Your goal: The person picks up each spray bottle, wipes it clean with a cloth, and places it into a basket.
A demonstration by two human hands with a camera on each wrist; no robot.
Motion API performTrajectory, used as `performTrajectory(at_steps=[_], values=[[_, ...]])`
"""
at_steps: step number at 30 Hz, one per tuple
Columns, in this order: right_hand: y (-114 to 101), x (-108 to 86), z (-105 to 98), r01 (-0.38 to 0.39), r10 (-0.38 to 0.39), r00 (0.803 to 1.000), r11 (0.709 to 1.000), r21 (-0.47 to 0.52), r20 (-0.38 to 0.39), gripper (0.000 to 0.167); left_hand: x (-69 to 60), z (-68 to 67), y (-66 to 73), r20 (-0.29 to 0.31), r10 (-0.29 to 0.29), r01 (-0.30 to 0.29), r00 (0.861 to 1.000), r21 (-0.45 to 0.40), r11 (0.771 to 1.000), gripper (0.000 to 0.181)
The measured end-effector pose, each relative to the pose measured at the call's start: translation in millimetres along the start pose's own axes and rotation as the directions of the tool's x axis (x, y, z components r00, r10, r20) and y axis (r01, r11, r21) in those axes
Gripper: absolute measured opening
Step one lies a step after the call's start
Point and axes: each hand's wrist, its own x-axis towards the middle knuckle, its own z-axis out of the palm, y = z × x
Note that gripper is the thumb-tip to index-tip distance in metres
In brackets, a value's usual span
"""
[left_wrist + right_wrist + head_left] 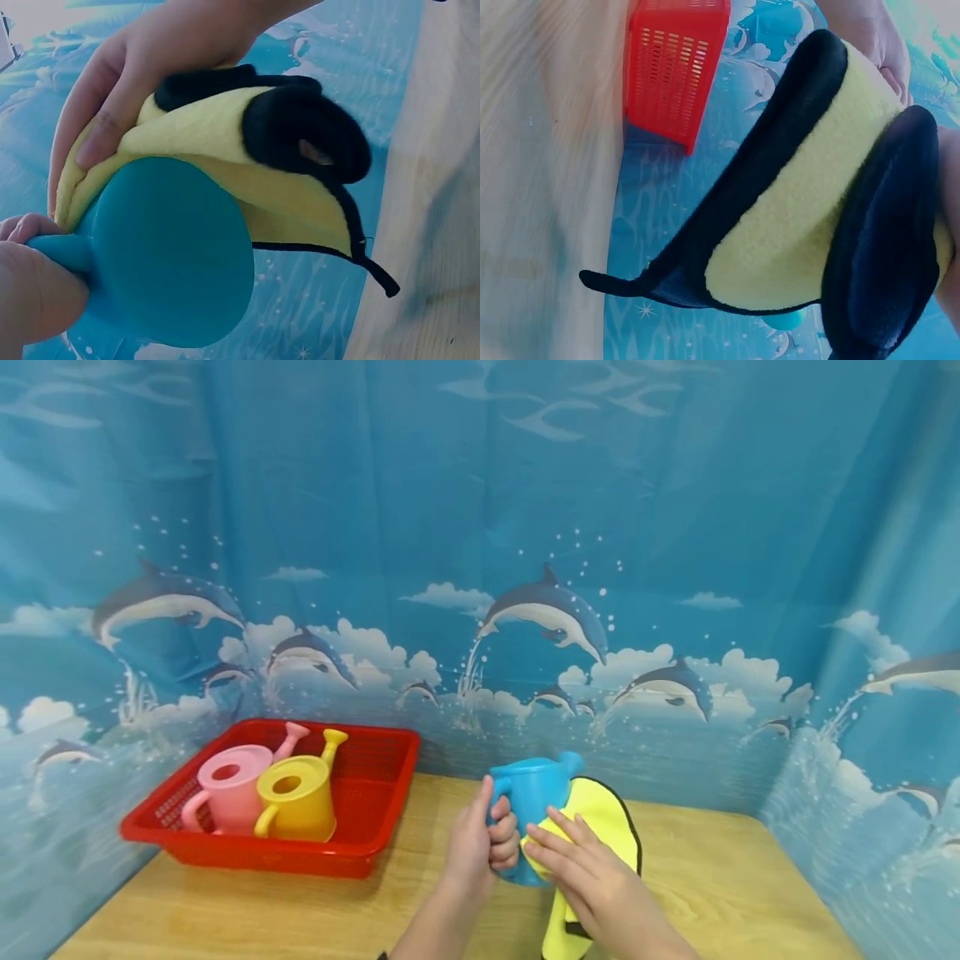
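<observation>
A blue toy watering can (534, 785) stands upright in the head view, held just above or on the table; which one is unclear. My left hand (476, 842) grips its handle, fingers curled round it. A yellow cloth with black edging (611, 818) lies against the can's right side, its loose end hanging toward me. My right hand (588, 877) holds the cloth to the can, fingers spread over it. From the left wrist, the can's round base (176, 255) faces the camera and the right thumb (109, 139) presses the cloth. Folded cloth (802, 202) fills much of the right wrist view.
To the left, a red plastic basket (262, 860) holds a pink watering can (236, 797) and a yellow one (311, 797). The wooden table (720, 877) ends at a blue dolphin-print curtain (420, 527) behind and at both sides.
</observation>
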Motion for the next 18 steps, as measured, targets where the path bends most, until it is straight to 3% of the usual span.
performTrajectory(at_steps=[6,13,18], values=[[0,-2.9,-6,-0.101,0.1,0.994,0.994,-0.033,-0.033,0.036,-5.3,11.2,-14.6,0.027,-0.022,0.02,0.999,0.062,0.998,0.044],[7,0.2,-8,-0.161,0.144,0.97,0.984,-0.071,-0.198,0.035,-9.4,21.8,-24.3,0.051,-0.07,0.066,0.996,0.087,0.994,0.043],[10,0.8,-12,-0.162,0.144,0.962,0.985,-0.06,-0.233,0.035,-11.3,25.5,-24.2,0.063,-0.105,0.099,0.992,0.091,0.991,0.044]])
